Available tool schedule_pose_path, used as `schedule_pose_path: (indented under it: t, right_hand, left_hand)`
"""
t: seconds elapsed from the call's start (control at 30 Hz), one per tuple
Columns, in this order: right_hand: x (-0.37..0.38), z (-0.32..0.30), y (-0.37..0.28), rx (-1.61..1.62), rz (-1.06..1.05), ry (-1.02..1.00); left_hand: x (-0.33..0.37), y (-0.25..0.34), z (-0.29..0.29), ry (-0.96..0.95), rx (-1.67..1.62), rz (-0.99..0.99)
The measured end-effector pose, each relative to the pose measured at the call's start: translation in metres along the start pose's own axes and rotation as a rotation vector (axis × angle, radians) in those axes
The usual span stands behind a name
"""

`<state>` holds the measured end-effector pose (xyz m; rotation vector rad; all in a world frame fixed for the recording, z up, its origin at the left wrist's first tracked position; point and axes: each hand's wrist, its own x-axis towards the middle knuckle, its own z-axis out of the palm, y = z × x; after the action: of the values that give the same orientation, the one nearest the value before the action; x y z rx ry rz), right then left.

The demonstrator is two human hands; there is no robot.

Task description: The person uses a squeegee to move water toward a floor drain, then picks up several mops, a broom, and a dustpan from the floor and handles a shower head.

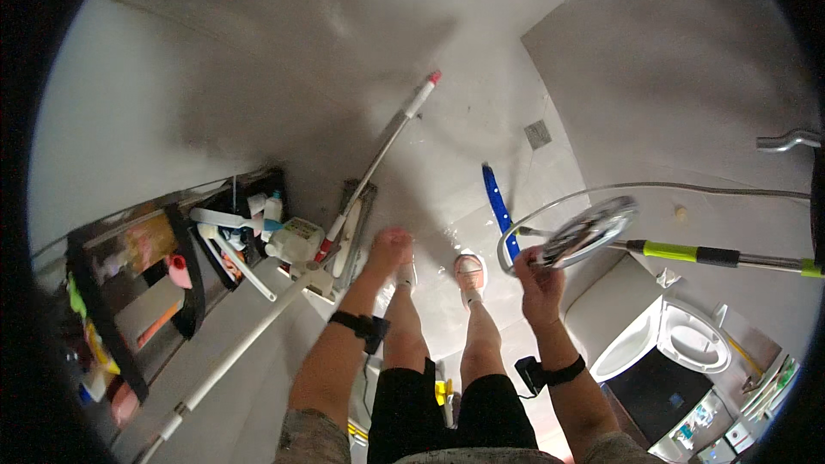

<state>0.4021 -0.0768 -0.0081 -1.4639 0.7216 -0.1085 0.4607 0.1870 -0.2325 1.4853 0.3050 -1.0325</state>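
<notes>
The person stands on a wet tiled floor (451, 185), both arms reaching forward. The right hand (540, 279) is clamped on the near edge of a round silver shower head (591, 230), thumb and fingers closed around it. The shower head is tilted and a little blurred, out in front of the right forearm. A hose (653, 186) comes in from the right wall and bends in a loop close by the same hand.

The left hand (393, 249) is up in front of the left foot, partly hiding it. Its fingers look curled, but from here I cannot tell whether they are fully together or around something.

Beyond the right hand a blue bar (497, 202) lies on the floor, and a pole with a green grip (670, 250) passes behind the shower head toward it. A square drain (538, 134) sits farther off, near the wall. To the left, a red-tipped pole (378, 155) slants across the floor, its lower end by a white jug (296, 239). A pink slipper (470, 273) is on the right foot, and a toilet (694, 339) stands off to the right.
</notes>
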Motion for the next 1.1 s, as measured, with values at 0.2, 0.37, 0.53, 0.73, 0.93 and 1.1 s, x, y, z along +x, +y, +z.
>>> schedule_pose_path:
  t: [0.2, 0.37, 0.53, 0.73, 0.93, 1.1]
  right_hand:
    - [0.058, 0.006, 0.018, 0.142, -0.054, 0.1]
    - [0.085, 0.005, 0.058, 0.191, -0.079, 0.087]
    - [0.085, -0.004, 0.078, 0.112, -0.104, 0.174]
    - [0.09, -0.051, 0.088, -0.16, -0.485, 0.451]
    - [0.081, -0.084, 0.034, -0.283, -0.653, 0.539]
    - [0.05, -0.117, -0.005, -0.489, -0.785, 0.576]
  left_hand:
    - [0.097, 0.03, -0.029, 0.141, 0.625, -0.157]
    - [0.183, -0.001, -0.037, 0.235, 0.819, -0.216]
    - [0.233, -0.044, -0.053, 0.348, 0.963, -0.219]
    - [0.25, -0.066, -0.072, 0.29, 1.072, -0.347]
    - [0.245, -0.136, -0.101, 0.314, 1.108, -0.231]
    - [0.215, -0.117, -0.074, 0.06, 1.11, -0.289]
